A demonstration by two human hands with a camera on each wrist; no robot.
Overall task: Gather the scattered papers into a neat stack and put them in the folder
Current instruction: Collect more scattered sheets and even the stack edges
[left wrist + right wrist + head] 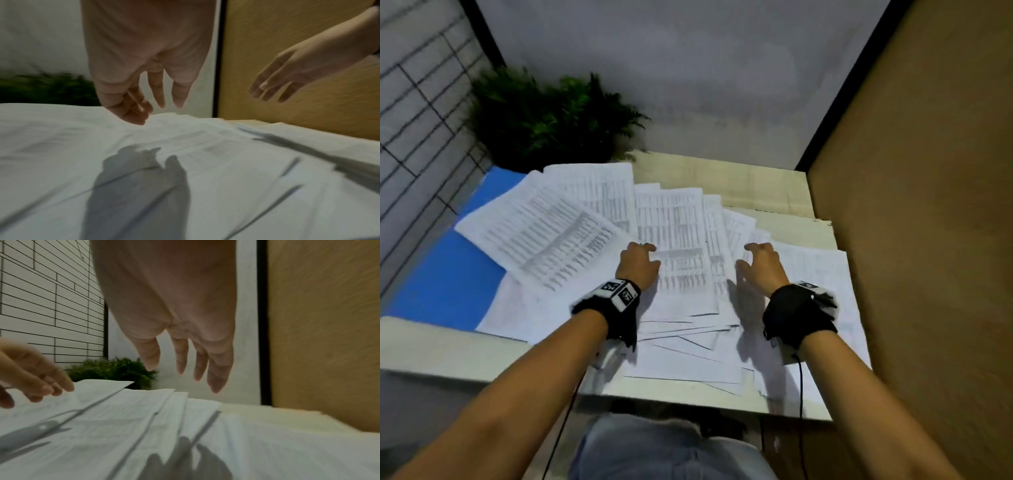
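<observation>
The papers (674, 226) lie fanned across the desk (763, 178), partly covering the blue folder (445, 274) at left. Left hand (638, 263) and right hand (762, 265) hover over them, fingers loose, holding nothing. A plant (544, 120) stands behind; a brown panel (928, 205) walls the right.

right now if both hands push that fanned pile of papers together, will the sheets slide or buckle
The papers are thin loose sheets overlapping in a fan, so they will probably slide over one another easily. Edges already lift near the left hand, so some may buckle. The right hand hovers open; no grip yet.
</observation>
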